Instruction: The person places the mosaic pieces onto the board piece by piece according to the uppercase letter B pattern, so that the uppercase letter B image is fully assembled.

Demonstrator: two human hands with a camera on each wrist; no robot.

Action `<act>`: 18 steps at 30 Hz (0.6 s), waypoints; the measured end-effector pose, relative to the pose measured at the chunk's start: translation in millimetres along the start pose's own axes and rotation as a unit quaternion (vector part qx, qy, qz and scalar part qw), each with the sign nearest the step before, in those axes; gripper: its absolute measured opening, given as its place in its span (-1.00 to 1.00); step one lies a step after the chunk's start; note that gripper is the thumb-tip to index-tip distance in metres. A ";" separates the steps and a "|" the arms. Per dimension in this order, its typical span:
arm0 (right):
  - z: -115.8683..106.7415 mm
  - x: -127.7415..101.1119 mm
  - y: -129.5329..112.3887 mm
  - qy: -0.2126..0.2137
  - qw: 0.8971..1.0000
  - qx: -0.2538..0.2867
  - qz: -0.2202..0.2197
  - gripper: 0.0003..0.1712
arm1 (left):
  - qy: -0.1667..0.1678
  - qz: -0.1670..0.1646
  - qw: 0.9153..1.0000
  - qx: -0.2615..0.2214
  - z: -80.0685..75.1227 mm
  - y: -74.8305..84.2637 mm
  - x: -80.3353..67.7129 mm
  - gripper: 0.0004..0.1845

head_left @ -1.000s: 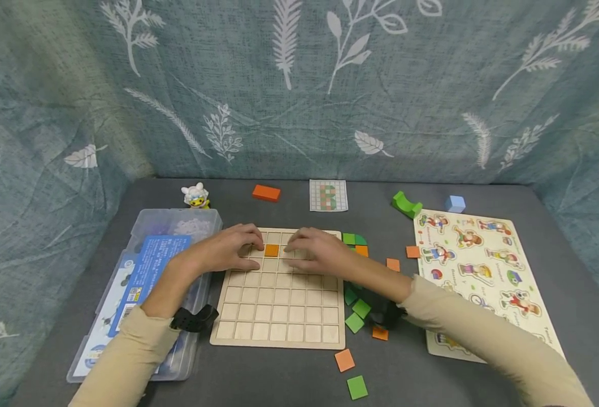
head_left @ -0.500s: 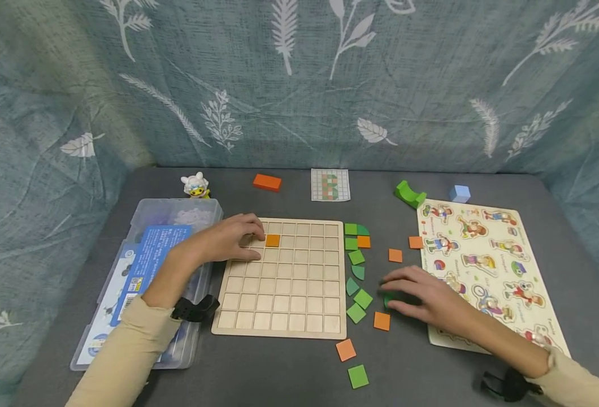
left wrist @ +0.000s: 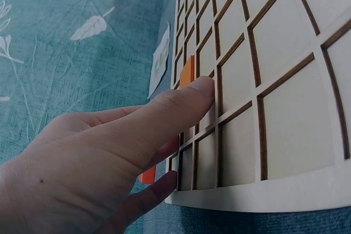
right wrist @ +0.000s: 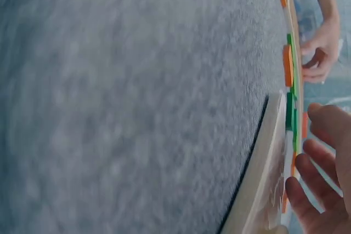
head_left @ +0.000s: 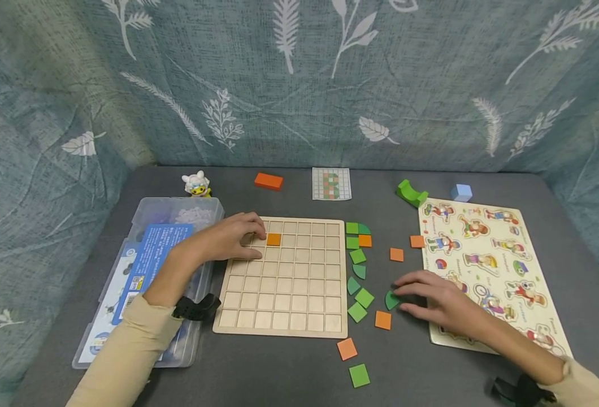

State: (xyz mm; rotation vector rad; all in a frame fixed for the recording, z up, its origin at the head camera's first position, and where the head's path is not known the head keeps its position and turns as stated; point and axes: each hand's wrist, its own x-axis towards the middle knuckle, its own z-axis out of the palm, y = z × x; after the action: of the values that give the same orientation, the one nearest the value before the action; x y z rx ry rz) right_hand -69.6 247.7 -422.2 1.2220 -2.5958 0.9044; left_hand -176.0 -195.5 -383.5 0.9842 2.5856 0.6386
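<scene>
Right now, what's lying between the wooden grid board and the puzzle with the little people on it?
In the head view, loose green and orange tiles lie on the grey table between the grid board and picture puzzle; the right hand touches one green piece.

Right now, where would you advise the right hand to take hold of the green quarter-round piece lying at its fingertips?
I would pinch the green quarter-round piece by its edges from above. It lies flat on the table, so only its thin rim offers purchase. The right hand is just to its right, and the orange square sits close below it, so thumb and finger probably fit best across the curved and straight edges.
</scene>
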 end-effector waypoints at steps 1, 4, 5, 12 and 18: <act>0.8 0.0 -0.1 -0.004 1.000 0.008 -0.002 -0.57 | 0.000 0.001 1.000 0.000 0.0 0.1 -0.2 -0.67; 2.3 0.3 -0.4 -0.011 1.000 0.019 -0.008 -0.56 | 0.002 0.003 1.000 0.003 0.2 0.6 -0.7 -0.67; 2.5 0.4 -0.6 -0.013 1.000 0.018 -0.008 -0.55 | 0.002 0.003 1.000 0.004 0.3 0.7 -0.8 -0.67; 3.0 2.4 0.0 -0.020 0.999 0.026 -0.019 -0.54 | 0.004 0.001 1.000 0.003 0.2 1.0 -0.7 -0.67; 3.1 2.2 2.3 -0.038 0.999 0.031 -0.012 -0.55 | 0.004 0.003 1.000 -0.002 -0.2 1.3 -0.4 -0.67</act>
State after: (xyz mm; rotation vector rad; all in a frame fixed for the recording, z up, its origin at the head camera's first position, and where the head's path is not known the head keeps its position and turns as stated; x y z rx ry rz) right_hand -72.3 245.5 -424.9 1.3256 -2.6249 0.9602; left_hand -175.0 -195.0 -382.7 0.9902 2.5881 0.6485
